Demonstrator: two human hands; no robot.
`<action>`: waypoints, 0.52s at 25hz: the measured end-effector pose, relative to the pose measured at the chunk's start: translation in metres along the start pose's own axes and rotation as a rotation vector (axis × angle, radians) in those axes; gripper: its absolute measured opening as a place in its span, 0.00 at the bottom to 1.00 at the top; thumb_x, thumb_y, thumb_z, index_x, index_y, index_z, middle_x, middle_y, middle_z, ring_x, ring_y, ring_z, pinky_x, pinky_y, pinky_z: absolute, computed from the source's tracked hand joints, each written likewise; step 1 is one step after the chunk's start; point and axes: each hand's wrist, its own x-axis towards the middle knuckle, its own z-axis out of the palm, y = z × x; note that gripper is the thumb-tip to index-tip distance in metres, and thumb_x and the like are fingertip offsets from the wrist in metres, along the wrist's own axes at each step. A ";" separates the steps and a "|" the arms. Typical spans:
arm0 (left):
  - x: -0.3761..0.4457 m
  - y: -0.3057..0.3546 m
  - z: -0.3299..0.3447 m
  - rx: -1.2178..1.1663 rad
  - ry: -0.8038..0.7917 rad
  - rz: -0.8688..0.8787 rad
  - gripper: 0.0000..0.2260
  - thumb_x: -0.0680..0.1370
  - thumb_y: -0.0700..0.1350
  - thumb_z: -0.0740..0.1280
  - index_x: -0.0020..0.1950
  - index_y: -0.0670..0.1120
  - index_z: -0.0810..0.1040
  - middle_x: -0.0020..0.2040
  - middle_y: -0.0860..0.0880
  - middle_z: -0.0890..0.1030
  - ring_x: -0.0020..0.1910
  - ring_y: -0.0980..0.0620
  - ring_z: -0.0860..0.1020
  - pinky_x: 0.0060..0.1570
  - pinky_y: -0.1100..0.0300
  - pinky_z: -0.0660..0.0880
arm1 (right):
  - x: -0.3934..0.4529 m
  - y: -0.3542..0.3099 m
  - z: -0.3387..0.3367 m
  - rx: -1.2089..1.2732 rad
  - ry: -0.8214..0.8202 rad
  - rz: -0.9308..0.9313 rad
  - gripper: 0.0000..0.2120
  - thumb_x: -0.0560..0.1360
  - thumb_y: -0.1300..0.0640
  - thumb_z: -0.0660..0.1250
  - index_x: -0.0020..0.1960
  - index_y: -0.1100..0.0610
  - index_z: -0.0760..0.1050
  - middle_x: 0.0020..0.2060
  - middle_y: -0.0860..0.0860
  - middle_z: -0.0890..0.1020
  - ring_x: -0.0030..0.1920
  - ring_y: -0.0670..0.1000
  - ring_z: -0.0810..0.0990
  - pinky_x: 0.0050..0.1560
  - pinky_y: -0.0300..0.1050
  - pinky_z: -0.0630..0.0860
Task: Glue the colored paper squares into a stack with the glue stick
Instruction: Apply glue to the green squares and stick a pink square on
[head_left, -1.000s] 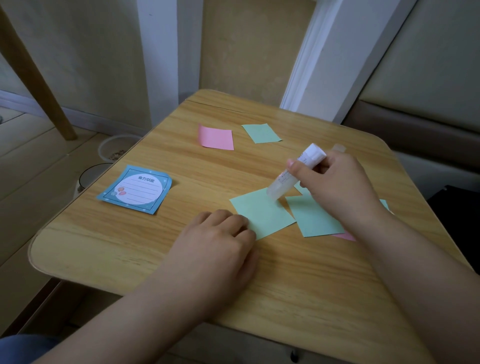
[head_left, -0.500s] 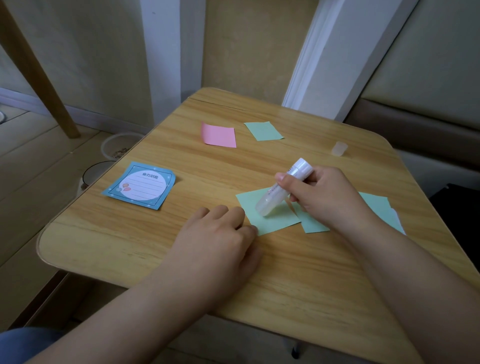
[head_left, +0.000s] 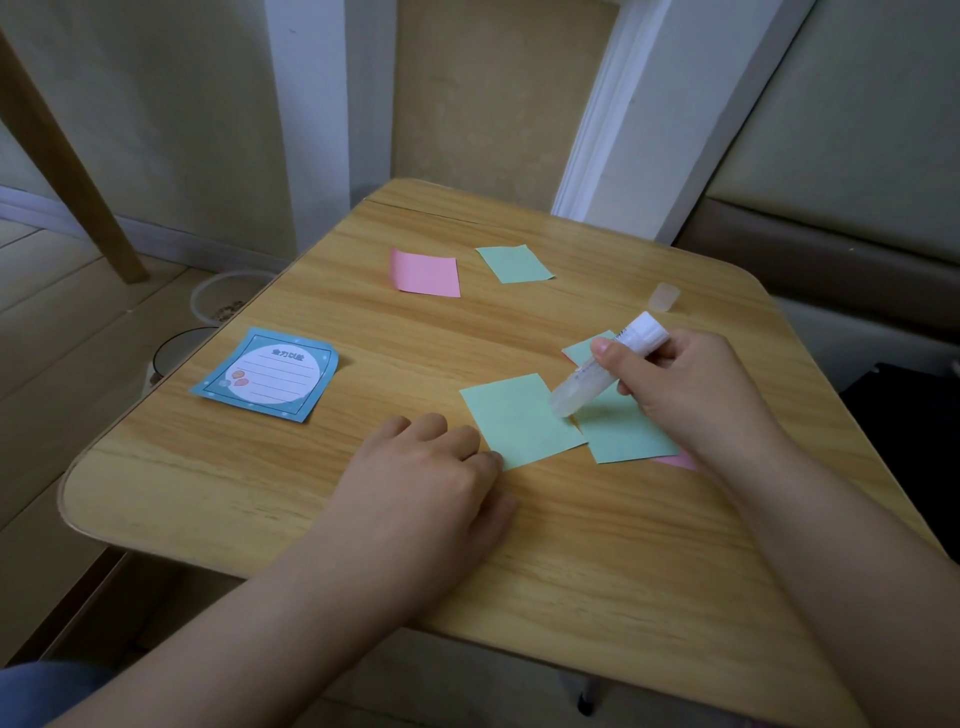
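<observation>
On the green square (head_left: 519, 421), translucent glue stick (head_left: 597, 376).

Four green squares (head_left: 522, 419), two pink squares (head_left: 426, 272), one glue stick (head_left: 602, 370)

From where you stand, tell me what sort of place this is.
Probably a room at home, used for crafts: a small wooden table by a padded seat, with what look like pet bowls on the wood floor beside it.
</observation>
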 end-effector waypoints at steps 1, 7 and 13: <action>0.000 0.000 0.000 0.009 0.003 0.007 0.18 0.72 0.55 0.56 0.37 0.49 0.83 0.30 0.53 0.76 0.30 0.49 0.74 0.31 0.57 0.71 | -0.003 -0.002 0.002 0.047 -0.013 -0.001 0.14 0.71 0.44 0.70 0.35 0.54 0.78 0.28 0.47 0.79 0.26 0.41 0.72 0.33 0.39 0.68; -0.003 0.001 0.000 0.051 0.037 0.052 0.18 0.74 0.53 0.57 0.39 0.47 0.84 0.29 0.51 0.75 0.29 0.47 0.74 0.32 0.56 0.69 | -0.018 -0.004 0.031 0.202 -0.138 0.065 0.15 0.70 0.45 0.71 0.33 0.55 0.77 0.21 0.44 0.75 0.22 0.41 0.69 0.35 0.46 0.68; -0.004 0.000 0.001 0.016 0.068 0.066 0.17 0.75 0.51 0.58 0.36 0.47 0.82 0.29 0.51 0.74 0.28 0.48 0.73 0.31 0.56 0.71 | -0.017 -0.001 0.034 0.219 -0.144 0.101 0.16 0.71 0.45 0.70 0.31 0.55 0.75 0.18 0.43 0.73 0.20 0.41 0.68 0.36 0.44 0.66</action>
